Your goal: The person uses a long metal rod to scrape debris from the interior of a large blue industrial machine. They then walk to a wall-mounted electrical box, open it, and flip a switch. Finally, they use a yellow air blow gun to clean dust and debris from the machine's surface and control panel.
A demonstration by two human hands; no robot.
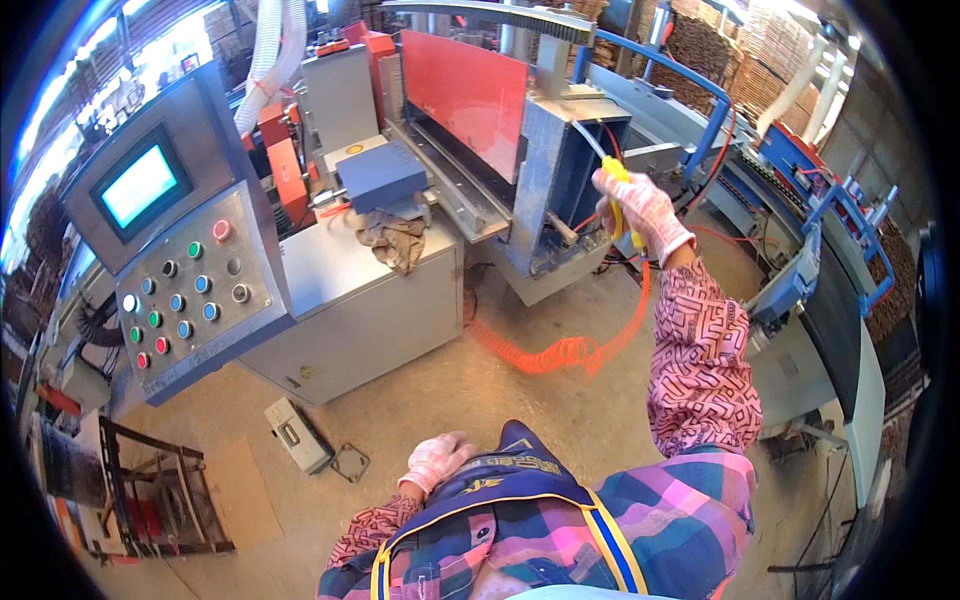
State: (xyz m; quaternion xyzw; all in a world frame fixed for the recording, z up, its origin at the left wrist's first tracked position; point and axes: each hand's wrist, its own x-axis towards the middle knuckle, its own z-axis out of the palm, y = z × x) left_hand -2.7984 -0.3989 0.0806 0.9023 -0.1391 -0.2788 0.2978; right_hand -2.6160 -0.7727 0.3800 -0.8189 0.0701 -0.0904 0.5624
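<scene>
My right hand point(648, 212), in a pinkish knit glove, is closed around a yellow air blow gun point(615, 172). Its thin metal nozzle point(588, 139) points up and left, toward the blue-grey machine housing point(560, 150). From the gun's lower end an orange coiled air hose point(560, 355) hangs down and loops left near the control cabinet. My left hand point(440, 460), gloved the same way, lies at the front of my dark blue apron point(520, 470) with loosely bent fingers and nothing visible in it.
A control panel point(190, 290) with a lit screen and several buttons stands at left. A blue box point(382, 175) and a crumpled cloth point(393, 238) lie on the white cabinet point(370, 320). A toolbox point(298, 435) rests on the floor. Conveyor machinery point(820, 260) stands at right.
</scene>
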